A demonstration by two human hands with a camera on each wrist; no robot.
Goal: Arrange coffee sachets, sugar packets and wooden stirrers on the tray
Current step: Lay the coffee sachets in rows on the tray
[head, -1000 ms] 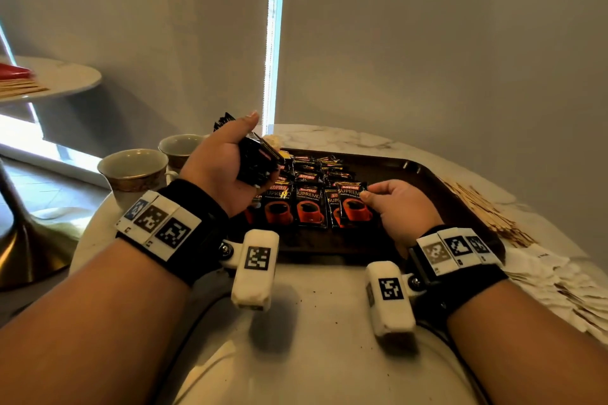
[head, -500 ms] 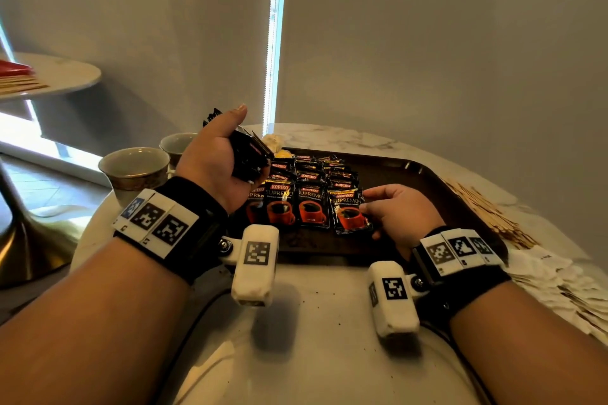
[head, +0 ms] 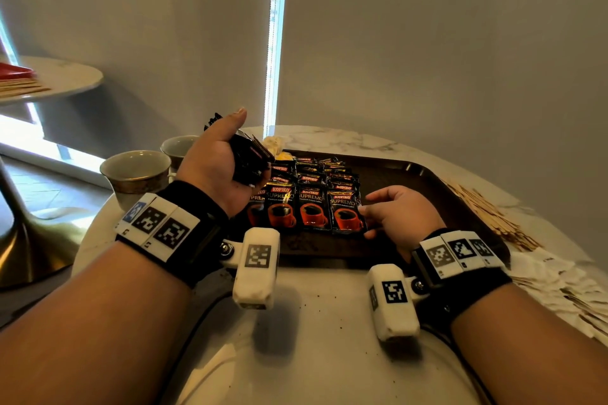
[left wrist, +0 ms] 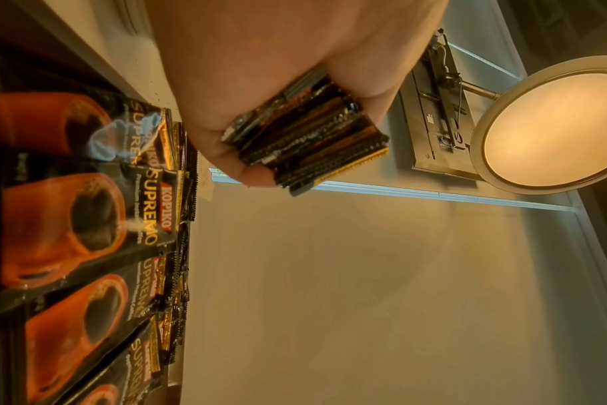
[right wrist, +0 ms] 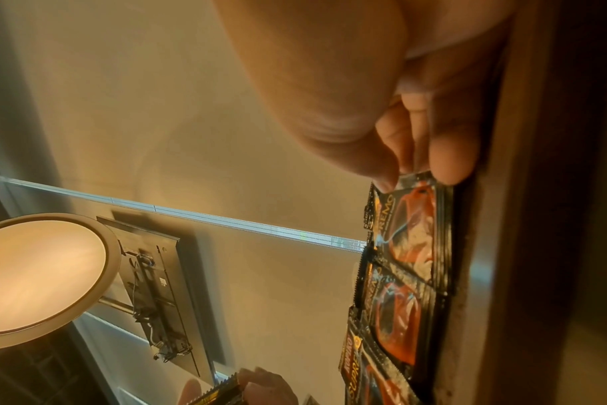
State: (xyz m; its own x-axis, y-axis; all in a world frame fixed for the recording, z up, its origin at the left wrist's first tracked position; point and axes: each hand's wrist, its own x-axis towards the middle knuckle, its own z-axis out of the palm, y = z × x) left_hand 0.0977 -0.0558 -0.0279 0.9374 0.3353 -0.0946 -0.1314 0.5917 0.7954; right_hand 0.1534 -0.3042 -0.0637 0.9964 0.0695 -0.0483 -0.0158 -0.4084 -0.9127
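Head view: a stack of coffee sachets (head: 250, 158) is clenched in the left hand (head: 214, 161) at frame centre, raised over the left end of the dark tray (head: 427, 181); rows of sachets (head: 312, 197) are laid on the tray; the right hand (head: 398, 214) is placed at the rightmost sachet (head: 345, 212).
Frame right: wooden stirrers (head: 490, 210) and sugar packets (head: 559, 283) are seen on the table beside the tray.
Left wrist view: the stack (left wrist: 309, 137) is gripped between thumb and fingers, upper centre.
Right wrist view: the sachet's corner (right wrist: 413, 183) is pinched by the fingertips (right wrist: 447, 164).

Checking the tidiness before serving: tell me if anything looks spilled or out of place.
Dark specks, like spilled grounds, dot the white table and the tray near its front edge. The wooden stirrers and sugar packets lie loose on the table, off the tray.
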